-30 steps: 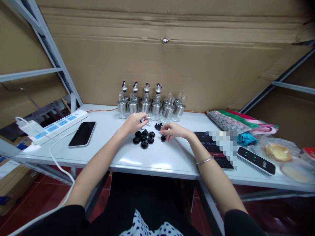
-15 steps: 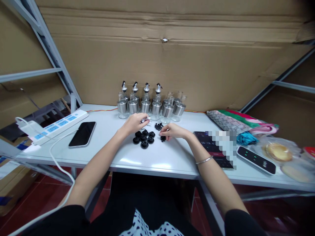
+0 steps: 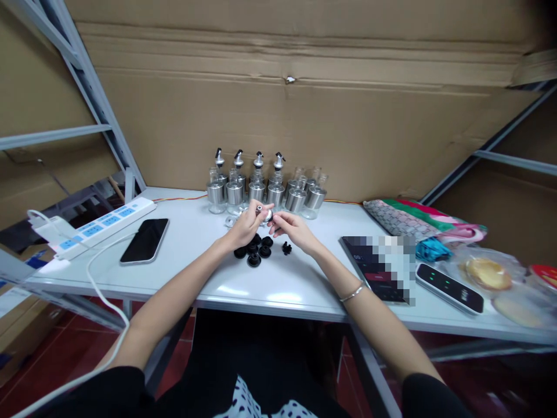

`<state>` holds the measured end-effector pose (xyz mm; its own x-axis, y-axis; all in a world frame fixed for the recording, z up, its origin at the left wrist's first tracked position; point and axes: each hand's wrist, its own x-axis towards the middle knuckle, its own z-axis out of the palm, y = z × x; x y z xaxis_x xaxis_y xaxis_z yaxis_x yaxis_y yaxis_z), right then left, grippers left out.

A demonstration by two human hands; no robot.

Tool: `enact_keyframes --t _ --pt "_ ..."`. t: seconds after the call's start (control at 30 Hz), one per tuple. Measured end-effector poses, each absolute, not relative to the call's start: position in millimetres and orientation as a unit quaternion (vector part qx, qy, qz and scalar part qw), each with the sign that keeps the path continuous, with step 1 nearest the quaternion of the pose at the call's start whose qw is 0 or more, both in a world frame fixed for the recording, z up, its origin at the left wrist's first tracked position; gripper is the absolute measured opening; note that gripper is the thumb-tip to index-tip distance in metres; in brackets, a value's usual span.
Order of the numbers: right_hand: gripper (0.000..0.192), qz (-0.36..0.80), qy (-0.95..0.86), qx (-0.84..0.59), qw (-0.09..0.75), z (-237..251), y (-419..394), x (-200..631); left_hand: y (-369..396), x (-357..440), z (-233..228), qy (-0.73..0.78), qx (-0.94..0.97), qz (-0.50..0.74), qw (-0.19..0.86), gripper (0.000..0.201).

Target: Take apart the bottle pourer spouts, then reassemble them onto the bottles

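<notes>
Head view: left hand pinches spout, white end rightward, likely facing right hand, whose grip cannot be told. Stoppers clustered nearer, probably for easy reach.

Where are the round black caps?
In the head view, the black caps lie just left of centre, below the left hand, beside tiny black pieces.

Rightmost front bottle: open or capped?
Open: the bottle shows a bare glass neck, with nothing fitted on top.
</notes>
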<state>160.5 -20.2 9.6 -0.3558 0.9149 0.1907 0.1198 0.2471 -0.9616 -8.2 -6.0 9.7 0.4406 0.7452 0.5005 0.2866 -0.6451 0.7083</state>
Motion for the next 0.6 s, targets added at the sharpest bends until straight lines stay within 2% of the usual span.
enact_keyframes --t 0.17,0.33,0.47,0.6 --pt "0.048 0.488 -0.654 -0.392 0.425 9.1 -19.9 161.4 -2.8 -9.8 8.2 0.314 0.819 0.406 0.257 0.018" --pt "0.045 0.48 -0.646 -0.4 0.438 10.7 -22.1 162.4 -0.1 -15.1 8.4 0.3 0.845 0.396 0.198 0.027" --pt "0.045 0.496 -0.622 -0.391 0.463 13.6 -20.1 152.3 1.5 -17.4 11.2 0.266 0.848 0.439 0.132 0.025" --pt "0.038 0.505 -0.6 -0.39 0.483 18.8 -12.2 128.9 6.4 -20.0 10.4 0.309 0.802 0.503 0.093 0.023"
